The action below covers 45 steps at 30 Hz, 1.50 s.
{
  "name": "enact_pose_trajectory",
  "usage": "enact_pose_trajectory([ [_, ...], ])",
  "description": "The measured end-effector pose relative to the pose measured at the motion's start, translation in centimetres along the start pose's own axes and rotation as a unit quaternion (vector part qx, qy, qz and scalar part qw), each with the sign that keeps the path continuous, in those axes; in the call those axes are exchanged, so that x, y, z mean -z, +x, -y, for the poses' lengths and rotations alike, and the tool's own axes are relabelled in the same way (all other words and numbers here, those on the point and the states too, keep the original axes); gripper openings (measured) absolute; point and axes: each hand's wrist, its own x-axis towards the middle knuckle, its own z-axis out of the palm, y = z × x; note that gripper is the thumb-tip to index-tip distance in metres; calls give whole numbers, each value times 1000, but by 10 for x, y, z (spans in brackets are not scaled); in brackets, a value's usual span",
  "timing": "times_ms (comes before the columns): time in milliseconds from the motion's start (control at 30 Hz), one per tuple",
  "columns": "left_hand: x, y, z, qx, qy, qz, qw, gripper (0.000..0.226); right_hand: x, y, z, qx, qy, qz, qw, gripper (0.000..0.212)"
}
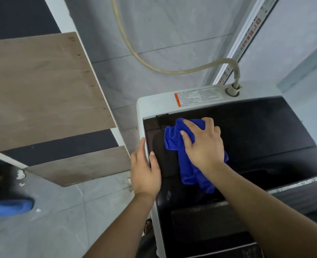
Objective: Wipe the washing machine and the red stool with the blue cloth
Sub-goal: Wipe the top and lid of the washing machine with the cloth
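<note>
Grey marbled tiles covered the wall [172,25] and the floor [61,220] of a narrow washing corner, with brown wooden boards [38,90] leaning at the left and a blurred blue object [9,207] low on the floor.

From the head view, the washing machine [247,146] filled the lower right, pale grey in body with a dark glossy lid [256,127]. A beige hose [172,71] looped down the wall and entered a fitting at the machine's back edge, beside a printed warning label [198,98].

The blue cloth [174,138] lay bunched on the left half of the lid. The right hand [203,144] rested flat on top of it, fingers spread and pressing the cloth down against the dark surface, with a fold of cloth trailing out below the wrist. The left hand [144,170] gripped the machine's left edge, thumb lying on the lid and fingers wrapped over the pale side, holding nothing else. The red stool was nowhere in this view.
</note>
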Motion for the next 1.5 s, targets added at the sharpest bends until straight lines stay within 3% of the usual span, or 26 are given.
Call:
enact_pose_trajectory([
  [167,-1,-1,-3,31,-17,2,999,46,-9,32,23,31,14,6,999,42],
  [367,-1,-2,-2,46,-46,-4,998,41,-2,-18,-5,145,32,15,989,38],
  [467,-2,-2,0,48,-56,-3,997,40,-5,-25,-16,154,41,10,987,36],
  [700,-2,-2,-2,41,-38,-3,998,42,-8,32,13,61,38,22,997,42],
  [900,1,-4,-6,32,-25,23,999,43,-5,-27,-1,78,28,1,997,40],
  [1067,22,18,13,-11,-65,117,991,49,-2,-13,6,21,15,10,1000,41],
  [1267,65,94,22,-70,33,262,962,55,-13,39,64,-142,23,-5,990,41],
  [1500,98,168,22,-173,115,324,923,52,-25,-18,104,-158,27,-27,987,40],
])
